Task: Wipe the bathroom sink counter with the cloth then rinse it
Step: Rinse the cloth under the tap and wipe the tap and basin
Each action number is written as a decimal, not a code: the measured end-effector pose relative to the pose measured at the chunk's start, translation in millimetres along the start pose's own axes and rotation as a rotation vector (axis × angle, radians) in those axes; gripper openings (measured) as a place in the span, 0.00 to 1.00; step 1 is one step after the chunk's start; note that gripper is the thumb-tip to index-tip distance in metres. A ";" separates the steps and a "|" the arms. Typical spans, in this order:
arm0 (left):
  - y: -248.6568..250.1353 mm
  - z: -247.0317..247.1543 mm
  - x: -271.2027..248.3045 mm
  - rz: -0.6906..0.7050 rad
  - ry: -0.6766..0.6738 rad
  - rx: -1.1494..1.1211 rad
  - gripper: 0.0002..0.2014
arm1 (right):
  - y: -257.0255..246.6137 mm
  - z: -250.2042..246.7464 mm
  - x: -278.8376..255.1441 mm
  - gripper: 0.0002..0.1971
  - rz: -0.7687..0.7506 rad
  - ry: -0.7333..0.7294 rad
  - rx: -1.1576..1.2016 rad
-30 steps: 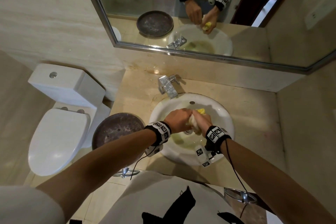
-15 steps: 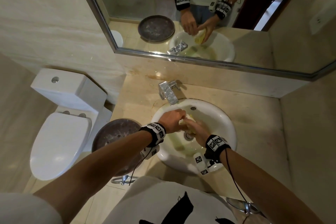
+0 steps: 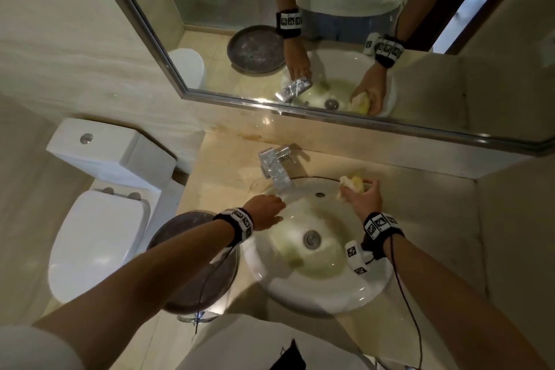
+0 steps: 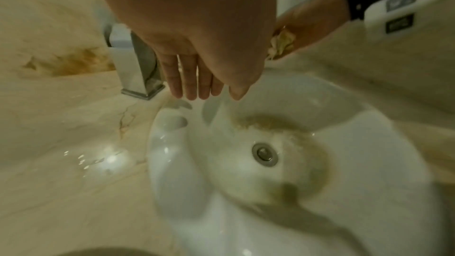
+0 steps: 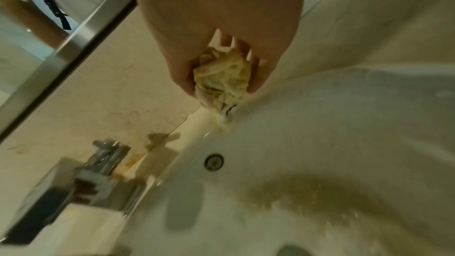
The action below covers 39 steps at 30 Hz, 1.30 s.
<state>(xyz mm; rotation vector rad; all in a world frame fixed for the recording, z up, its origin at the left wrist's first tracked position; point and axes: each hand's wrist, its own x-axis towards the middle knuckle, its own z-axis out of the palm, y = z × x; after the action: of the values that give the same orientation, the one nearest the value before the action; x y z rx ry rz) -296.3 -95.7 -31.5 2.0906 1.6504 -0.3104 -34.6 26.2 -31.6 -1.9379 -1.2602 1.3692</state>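
Hands parted, right hand [image 3: 365, 200] fingers bunching cloth [image 5: 222, 77] at sink [image 3: 372, 288] rim, left hand [image 4: 194, 32] fingers straight, empty

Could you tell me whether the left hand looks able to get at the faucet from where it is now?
Probably yes. The left hand hangs empty with straight fingers just beside the faucet spout, nothing between them. The right hand holds the cloth at the sink's far rim.

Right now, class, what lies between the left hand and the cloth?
In the head view, only white sink rim, with its overflow hole, separates left hand from cloth.
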 end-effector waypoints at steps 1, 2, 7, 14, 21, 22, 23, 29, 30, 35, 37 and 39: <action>-4.9 0.9 -0.3 0.007 -0.018 0.018 0.20 | -2.8 -4.6 9.7 0.31 -0.010 0.055 -0.001; -11.0 1.9 -0.8 0.006 -0.028 0.035 0.19 | -4.9 -8.8 19.9 0.30 -0.015 0.111 0.001; -39.2 8.4 -2.0 0.070 -0.049 0.085 0.22 | -13.5 -20.3 57.8 0.21 -0.014 0.256 0.016; -54.8 20.3 -2.9 0.095 -0.157 0.049 0.30 | 10.5 -10.4 92.7 0.18 0.057 0.213 -0.058; -72.2 22.6 1.3 0.136 -0.160 -0.044 0.30 | 7.8 64.9 116.1 0.25 0.004 -0.013 -0.088; -71.7 23.2 1.2 0.131 -0.157 -0.056 0.30 | 0.8 77.1 108.4 0.19 -0.025 -0.018 -0.114; -70.9 23.2 0.2 0.123 -0.158 -0.070 0.31 | -3.7 90.1 104.0 0.16 -0.049 -0.019 -0.150; -69.5 30.5 -3.1 0.101 -0.153 -0.138 0.33 | -17.6 125.1 91.7 0.20 -0.143 -0.019 -0.309; -69.0 30.7 -3.2 0.099 -0.149 -0.146 0.33 | -19.8 127.8 89.3 0.20 -0.182 -0.026 -0.349; -66.4 28.0 -2.8 0.068 -0.161 -0.157 0.34 | -32.4 152.8 77.9 0.16 -0.292 -0.166 -0.444; -65.9 28.0 -2.2 0.058 -0.174 -0.143 0.35 | -43.4 159.4 77.9 0.13 -0.283 -0.266 -0.517; -64.7 28.7 -1.9 0.050 -0.187 -0.135 0.36 | -48.7 155.7 82.4 0.14 -0.256 -0.343 -0.447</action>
<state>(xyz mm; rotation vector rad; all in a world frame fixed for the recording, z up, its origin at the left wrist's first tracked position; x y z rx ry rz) -356.0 -99.7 -69.2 1.9369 1.4669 -0.3568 -188.4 99.6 -97.7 -1.7638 -2.0491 1.4119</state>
